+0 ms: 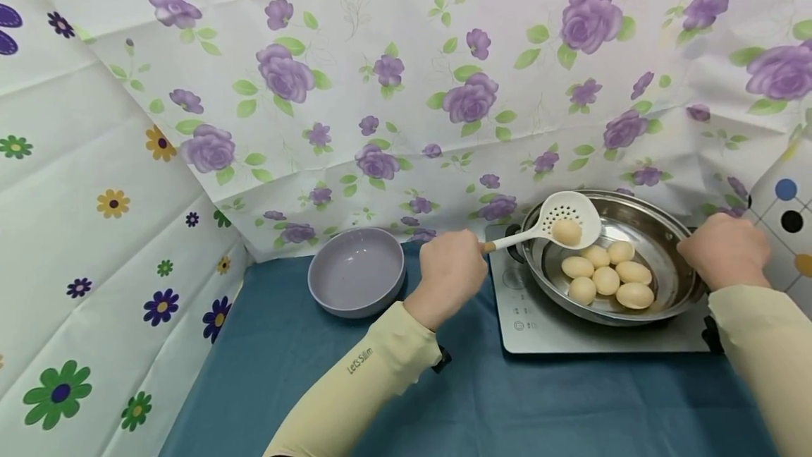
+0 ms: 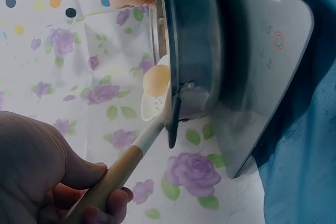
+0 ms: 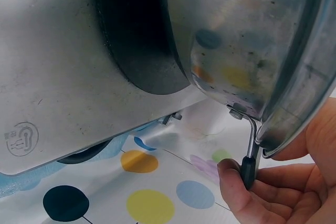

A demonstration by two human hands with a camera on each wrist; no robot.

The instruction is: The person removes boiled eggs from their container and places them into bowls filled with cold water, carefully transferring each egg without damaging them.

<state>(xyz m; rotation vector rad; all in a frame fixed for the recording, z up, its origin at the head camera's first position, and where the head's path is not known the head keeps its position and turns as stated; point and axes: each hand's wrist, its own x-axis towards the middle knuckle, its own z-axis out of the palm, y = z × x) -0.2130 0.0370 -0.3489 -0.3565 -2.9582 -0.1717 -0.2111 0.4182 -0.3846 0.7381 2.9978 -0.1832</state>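
My left hand (image 1: 452, 270) grips the wooden handle (image 2: 115, 174) of a white slotted skimmer (image 1: 573, 201). One light-brown egg (image 1: 567, 232) lies in the skimmer's bowl, which is held over the left rim of a stainless-steel pan (image 1: 662, 249). Several more eggs (image 1: 606, 281) sit grouped on the pan's bottom. At the pan's right side, my right hand (image 1: 726, 251) holds the side handle (image 3: 249, 170), its fingers around the black grip in the right wrist view. A second black handle shows on the pan's left side, below the skimmer.
Under the pan is a flat silver induction cooker (image 1: 533, 333) on a blue-green tablecloth (image 1: 457, 386). To the left of my left hand stands a round mauve bowl (image 1: 355, 270) with nothing in it. Flower-printed sheets (image 1: 380, 90) hang close behind and at the left.
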